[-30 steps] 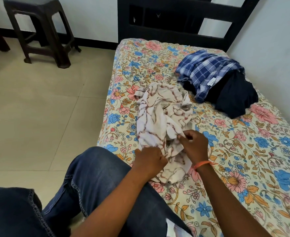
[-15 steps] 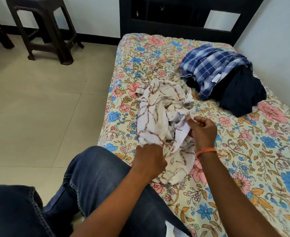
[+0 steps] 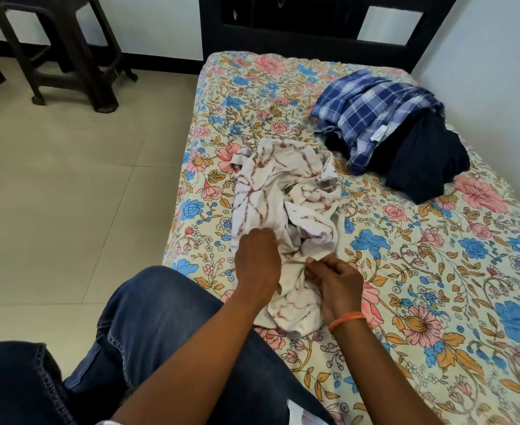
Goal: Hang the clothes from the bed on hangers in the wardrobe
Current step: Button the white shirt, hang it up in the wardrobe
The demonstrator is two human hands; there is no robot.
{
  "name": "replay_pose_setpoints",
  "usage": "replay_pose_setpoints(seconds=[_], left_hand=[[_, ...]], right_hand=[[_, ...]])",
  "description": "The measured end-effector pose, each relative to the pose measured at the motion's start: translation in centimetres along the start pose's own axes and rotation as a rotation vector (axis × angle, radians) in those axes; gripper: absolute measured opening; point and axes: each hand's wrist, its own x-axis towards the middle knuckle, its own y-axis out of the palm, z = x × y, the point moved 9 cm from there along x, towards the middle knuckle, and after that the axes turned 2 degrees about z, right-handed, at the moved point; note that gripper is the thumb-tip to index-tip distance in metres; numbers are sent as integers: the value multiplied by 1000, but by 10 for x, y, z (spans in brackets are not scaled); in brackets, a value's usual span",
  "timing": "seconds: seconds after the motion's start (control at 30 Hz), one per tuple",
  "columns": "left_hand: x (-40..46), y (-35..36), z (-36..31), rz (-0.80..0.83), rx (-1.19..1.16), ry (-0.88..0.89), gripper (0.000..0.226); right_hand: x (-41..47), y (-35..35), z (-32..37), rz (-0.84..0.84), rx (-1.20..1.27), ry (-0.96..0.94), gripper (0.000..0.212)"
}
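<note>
My right fingers (image 3: 317, 268) are pinched narrow on a fold of the cream shirt with the reddish-brown branching print (image 3: 286, 204), near its lower edge, and my left hand (image 3: 257, 262) is curled down onto the same cloth just beside it, knuckles up — the fingertips are buried in the fabric, so I judge they are gripping it, though I cannot see them close. The shirt lies crumpled in a heap on the floral bedsheet (image 3: 436, 271), close to the bed's near left edge, by my knee in blue jeans (image 3: 160, 332). Farther up the bed, well apart from my hands, a blue checked shirt (image 3: 372, 115) lies bunched on top of a dark navy garment (image 3: 427, 161), both untouched. No hanger and no wardrobe are in view. So, as I read it, the task is barely begun: I am only sorting out the first shirt, finding an edge to lift it by, and nothing visible has been hung yet — three garments are left to carry over, put on hangers and hang up. A dark stool (image 3: 68, 50) stands on the tiled floor off to the left.
</note>
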Motion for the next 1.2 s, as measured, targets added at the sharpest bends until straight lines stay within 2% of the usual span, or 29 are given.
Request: replay_pose_setpoints(seconds=[0.07,0.17,0.3,0.37,0.43,0.5,0.6,0.87,1.07,1.2], left_hand=[[4,-1,6,-14,-126,-55,21],[6,-5,9,-27,-310,-86,19],[7,-3,10,3,-384,-57,17],[7,-4,10,31,-403,-45,13],[1,-6,5,68,-436,-5,9],[-10,-10,0,107,-466,61,9],[-23,-12,-6,160,-485,125,13],[-33,-16,-7,242,-635,74,13],[-37,-24,-7,229,-687,34,13],[-35,-27,-4,189,-679,42,12]], right_hand=[[0,3,-1,-5,-9,14,7],[1,7,0,-19,-18,8,10],[0,9,5,-37,-42,-42,12],[-4,7,19,-85,-211,-228,11],[-18,13,42,-120,-441,-507,9],[-35,29,55,-79,-597,-728,10],[-50,49,53,-9,-701,-837,13],[-57,47,57,9,-601,-771,16],[-64,47,52,10,-496,-692,26],[-61,46,45,42,-330,-548,19]])
